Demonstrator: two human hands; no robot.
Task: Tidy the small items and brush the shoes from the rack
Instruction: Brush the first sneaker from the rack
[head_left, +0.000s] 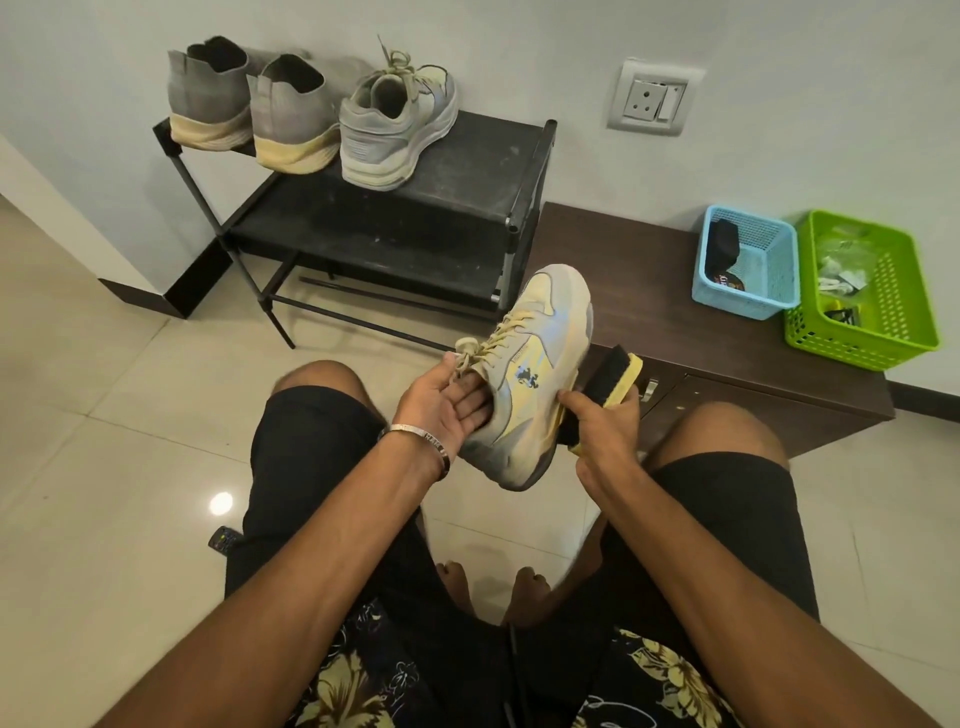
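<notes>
I hold a pale grey and cream sneaker (535, 374) up over my knees, toe pointing away. My left hand (447, 405) has its fingers tucked inside the shoe's opening and holds it there. My right hand (605, 426) grips a yellow-backed brush (610, 382) with black bristles, pressed against the sole side of the sneaker. On the black shoe rack (467, 171) stand the matching sneaker (397, 130) and two grey slip-on shoes (249, 104), heels toward me.
A low dark wooden cabinet (649, 291) stands right of the rack. On it sit a blue basket (748, 265) with a dark item and a green basket (862, 291) with small items. A remote control (224, 540) lies on the tiled floor by my left leg. A wall socket (654, 98) is above.
</notes>
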